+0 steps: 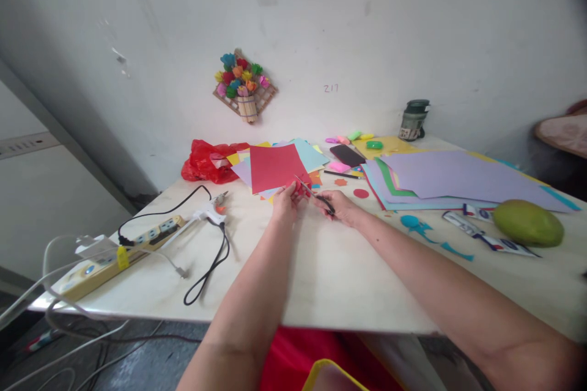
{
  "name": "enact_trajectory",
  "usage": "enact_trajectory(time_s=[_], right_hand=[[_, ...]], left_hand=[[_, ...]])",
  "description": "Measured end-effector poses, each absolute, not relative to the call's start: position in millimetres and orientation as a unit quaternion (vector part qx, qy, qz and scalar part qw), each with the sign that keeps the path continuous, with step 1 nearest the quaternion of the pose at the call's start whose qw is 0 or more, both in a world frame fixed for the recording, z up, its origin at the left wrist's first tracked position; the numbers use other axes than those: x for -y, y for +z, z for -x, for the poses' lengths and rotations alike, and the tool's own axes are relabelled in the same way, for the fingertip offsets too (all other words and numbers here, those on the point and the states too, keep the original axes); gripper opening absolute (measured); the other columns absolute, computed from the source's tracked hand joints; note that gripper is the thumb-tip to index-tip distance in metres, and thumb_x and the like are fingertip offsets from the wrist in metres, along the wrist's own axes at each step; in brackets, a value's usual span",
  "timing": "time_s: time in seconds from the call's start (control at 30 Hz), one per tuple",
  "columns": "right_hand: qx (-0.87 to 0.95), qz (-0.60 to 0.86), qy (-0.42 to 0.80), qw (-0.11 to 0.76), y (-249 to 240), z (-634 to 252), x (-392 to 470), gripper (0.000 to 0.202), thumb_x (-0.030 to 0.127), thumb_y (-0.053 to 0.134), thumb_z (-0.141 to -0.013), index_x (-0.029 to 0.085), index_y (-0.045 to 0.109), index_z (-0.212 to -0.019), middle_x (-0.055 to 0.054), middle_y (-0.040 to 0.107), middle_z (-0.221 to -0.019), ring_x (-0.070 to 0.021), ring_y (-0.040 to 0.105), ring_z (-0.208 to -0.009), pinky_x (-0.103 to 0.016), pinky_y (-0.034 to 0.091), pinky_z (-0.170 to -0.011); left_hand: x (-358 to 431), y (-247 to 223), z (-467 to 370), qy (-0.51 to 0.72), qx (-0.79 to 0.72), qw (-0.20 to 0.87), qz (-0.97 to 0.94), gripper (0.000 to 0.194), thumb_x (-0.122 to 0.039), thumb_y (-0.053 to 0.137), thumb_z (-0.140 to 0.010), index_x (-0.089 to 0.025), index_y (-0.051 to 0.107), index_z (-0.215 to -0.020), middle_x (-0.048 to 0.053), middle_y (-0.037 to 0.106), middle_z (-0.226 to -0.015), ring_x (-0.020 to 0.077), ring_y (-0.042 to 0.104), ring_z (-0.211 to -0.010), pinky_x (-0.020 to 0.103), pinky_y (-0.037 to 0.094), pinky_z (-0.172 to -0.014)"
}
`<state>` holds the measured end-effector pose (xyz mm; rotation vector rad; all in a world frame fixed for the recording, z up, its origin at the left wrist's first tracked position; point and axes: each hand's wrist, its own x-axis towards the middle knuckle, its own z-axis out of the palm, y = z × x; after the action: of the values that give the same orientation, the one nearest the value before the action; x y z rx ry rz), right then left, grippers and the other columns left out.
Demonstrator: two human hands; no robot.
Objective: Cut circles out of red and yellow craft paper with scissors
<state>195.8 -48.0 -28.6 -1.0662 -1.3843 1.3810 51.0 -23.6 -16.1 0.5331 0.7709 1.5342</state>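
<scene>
A small piece of red paper (301, 189) is pinched in my left hand (285, 200), held above the middle of the table. My right hand (338, 206) grips a pair of scissors (323, 201) by the dark handles. The scissor blades point up and left, close against the red piece; whether they are in the paper I cannot tell. Just behind my hands lies a large red sheet (275, 165) on a pile of coloured papers. A red paper disc (361, 193) and an orange cut-out (340, 182) lie to the right of the scissors.
On the left are a glue gun (211, 212) and a power strip (151, 233) with cords. Stacked purple sheets (440, 174), blue scraps (415, 224), tubes (463, 223) and a green fruit (528, 222) occupy the right. A red plastic bag (208, 162), phone (347, 155) and bottle (413, 120) stand behind.
</scene>
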Motion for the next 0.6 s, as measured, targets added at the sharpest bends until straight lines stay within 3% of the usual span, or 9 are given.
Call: enact_trajectory(time_s=[0.37,0.6], right_hand=[[0.563,0.421,0.560,0.439,-30.1,-197.2,48.0,0.029,0.040,0.074,-0.068,0.017,0.056,-0.070,0.006,0.049,-0.044,-0.0053,0.037,-0.034,-0.017,0.029,-0.031],[0.558,0.423,0.564,0.437,-30.1,-198.0,47.4,0.035,0.046,0.074,-0.068,0.017,0.055,-0.073,0.007,0.051,-0.045,-0.0050,0.039,-0.033,-0.017,0.028,-0.032]], left_hand=[[20.6,-19.2,-51.5,0.665,-0.336,0.625,-0.232,0.017,-0.013,0.074,-0.068,-0.016,0.057,-0.070,0.001,0.065,-0.060,0.0126,0.063,-0.055,0.027,0.053,-0.067],[23.3,-16.8,-54.3,0.652,-0.345,0.630,-0.241,0.018,-0.010,0.071,-0.072,-0.016,0.055,-0.066,0.001,0.064,-0.058,0.0101,0.060,-0.050,0.021,0.050,-0.056]])
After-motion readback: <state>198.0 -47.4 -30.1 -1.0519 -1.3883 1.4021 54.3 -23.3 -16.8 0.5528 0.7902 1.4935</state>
